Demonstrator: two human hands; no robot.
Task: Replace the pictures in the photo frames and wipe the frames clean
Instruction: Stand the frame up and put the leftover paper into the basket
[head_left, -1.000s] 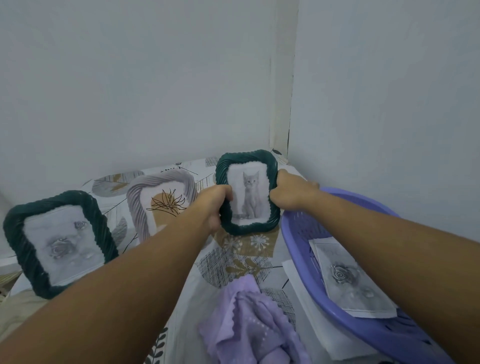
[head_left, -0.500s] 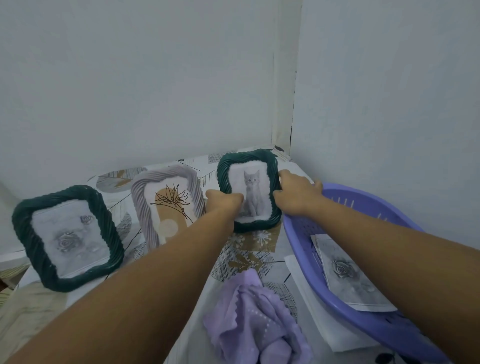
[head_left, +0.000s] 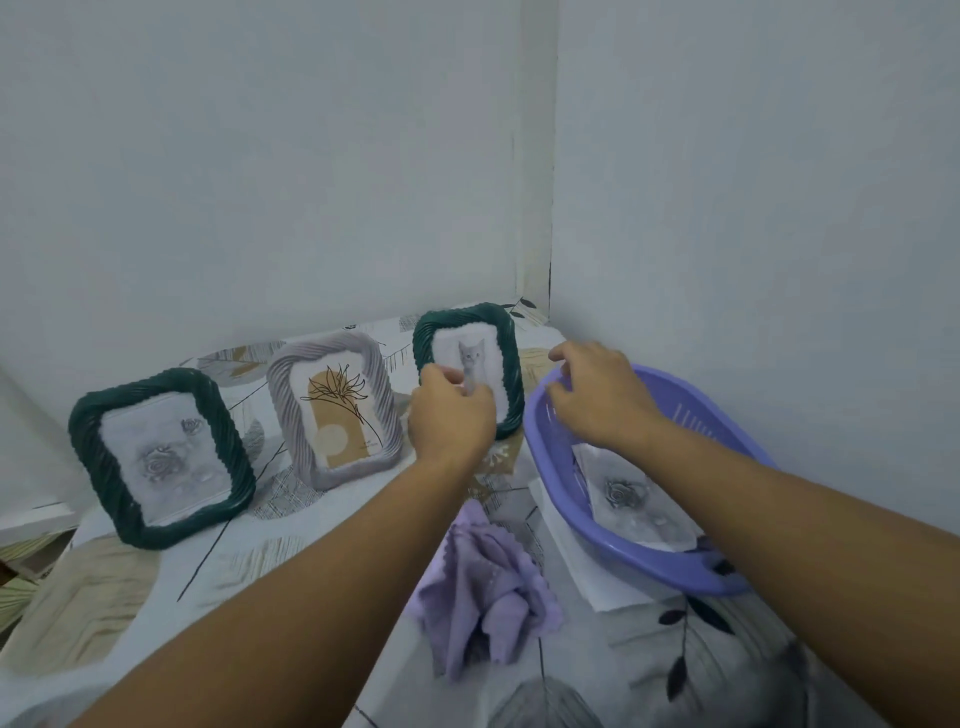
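Standing the cat frame (head_left: 467, 366) upright, I kept my left hand (head_left: 451, 415) loosely curled against it, right hand (head_left: 597, 397) wide, empty; releasing gently seemed wisest.

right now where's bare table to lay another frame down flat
Best patch: the near-left tabletop, in front of the dark green rose frame and left of the purple cloth. The back right is crowded: cat frame, both hands and the purple basket sit close together.

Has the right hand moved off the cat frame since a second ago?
Yes. The right hand has left the cat frame and shifted right, now open over the purple basket's rim.
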